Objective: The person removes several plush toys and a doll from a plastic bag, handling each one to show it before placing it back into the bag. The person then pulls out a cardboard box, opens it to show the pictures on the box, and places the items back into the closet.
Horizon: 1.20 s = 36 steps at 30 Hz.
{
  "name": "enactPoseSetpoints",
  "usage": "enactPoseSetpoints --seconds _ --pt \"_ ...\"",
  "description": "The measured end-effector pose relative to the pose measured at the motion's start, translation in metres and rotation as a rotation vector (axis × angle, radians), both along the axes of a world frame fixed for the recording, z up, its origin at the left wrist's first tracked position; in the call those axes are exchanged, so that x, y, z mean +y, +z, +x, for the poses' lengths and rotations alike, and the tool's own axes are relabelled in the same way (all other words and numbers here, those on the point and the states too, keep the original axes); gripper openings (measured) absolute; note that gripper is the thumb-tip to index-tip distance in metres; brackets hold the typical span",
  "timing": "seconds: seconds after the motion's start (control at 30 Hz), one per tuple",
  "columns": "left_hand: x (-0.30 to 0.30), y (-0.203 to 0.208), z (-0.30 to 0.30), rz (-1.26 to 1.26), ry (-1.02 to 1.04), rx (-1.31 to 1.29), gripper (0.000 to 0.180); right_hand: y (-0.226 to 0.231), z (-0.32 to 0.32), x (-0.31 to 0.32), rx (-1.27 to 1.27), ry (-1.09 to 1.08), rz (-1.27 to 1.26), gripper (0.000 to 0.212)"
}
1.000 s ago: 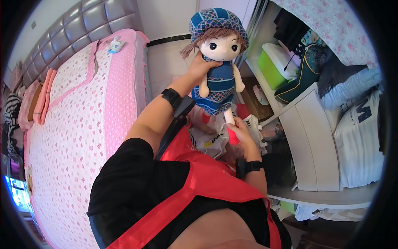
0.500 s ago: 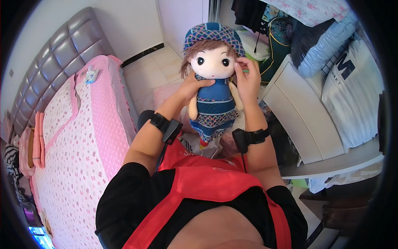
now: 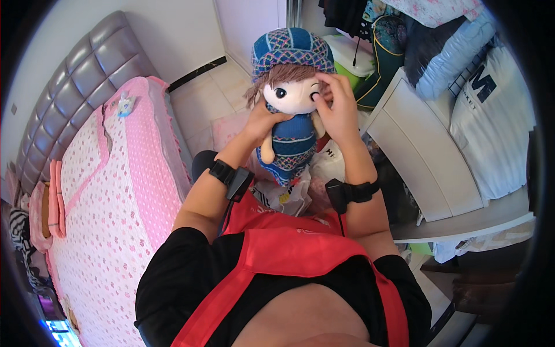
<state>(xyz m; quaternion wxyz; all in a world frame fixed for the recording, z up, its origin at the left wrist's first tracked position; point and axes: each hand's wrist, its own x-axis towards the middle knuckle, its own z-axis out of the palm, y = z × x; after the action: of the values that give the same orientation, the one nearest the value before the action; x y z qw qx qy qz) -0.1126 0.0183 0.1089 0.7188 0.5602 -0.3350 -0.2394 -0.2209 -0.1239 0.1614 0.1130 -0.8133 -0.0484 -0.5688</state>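
A rag doll (image 3: pixel 293 127) with brown yarn hair, a blue patterned knit hat (image 3: pixel 293 49) and a matching dress is held upright in front of me, its face turned up. My left hand (image 3: pixel 263 122) is closed round its neck and shoulder, the thumb lying across the front below the chin. At the other side of the head, my right hand (image 3: pixel 340 107) has curled fingers at the hair edge under the hat, and its thumb rests on the face, partly covering one eye. The doll's feet are hidden below the dress.
To the left stands a bed (image 3: pixel 110 202) with a pink and white cover and a padded headboard (image 3: pixel 87 75). Plastic bags (image 3: pixel 289 196) lie below the doll. A pale cabinet (image 3: pixel 428 156), a stuffed white bag (image 3: pixel 491 133) and piled clothes crowd the right side.
The doll's head has tipped forward, showing more of the hat's top. My right hand has moved inward from the side hair onto the brow and eye. My left hand keeps its grip.
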Motion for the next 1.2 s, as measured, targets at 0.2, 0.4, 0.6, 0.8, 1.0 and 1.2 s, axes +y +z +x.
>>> enactPoseSetpoints --seconds 0.2,0.4,0.6,0.8,1.0,1.2 --pt "0.006 -0.004 -0.001 -0.033 -0.045 0.158 0.055 -0.032 0.001 -0.023 -0.018 0.223 0.708 0.026" --pt "0.009 -0.013 -0.005 -0.060 -0.069 0.282 0.052 -0.031 -0.001 0.003 0.151 0.189 0.639 0.033" --pt "0.011 -0.007 -0.011 -0.044 -0.126 0.343 0.053 -0.053 0.007 -0.012 0.289 0.128 0.708 0.030" --pt "0.008 -0.029 0.000 -0.066 0.000 0.264 0.055 -0.035 -0.004 0.005 0.148 0.614 1.002 0.016" --pt "0.006 -0.023 0.000 -0.055 0.122 0.267 0.060 -0.038 -0.013 -0.005 0.415 0.571 1.013 0.011" --pt "0.009 -0.027 0.012 -0.112 0.154 0.172 0.056 -0.058 -0.016 -0.019 0.655 0.338 0.725 0.011"
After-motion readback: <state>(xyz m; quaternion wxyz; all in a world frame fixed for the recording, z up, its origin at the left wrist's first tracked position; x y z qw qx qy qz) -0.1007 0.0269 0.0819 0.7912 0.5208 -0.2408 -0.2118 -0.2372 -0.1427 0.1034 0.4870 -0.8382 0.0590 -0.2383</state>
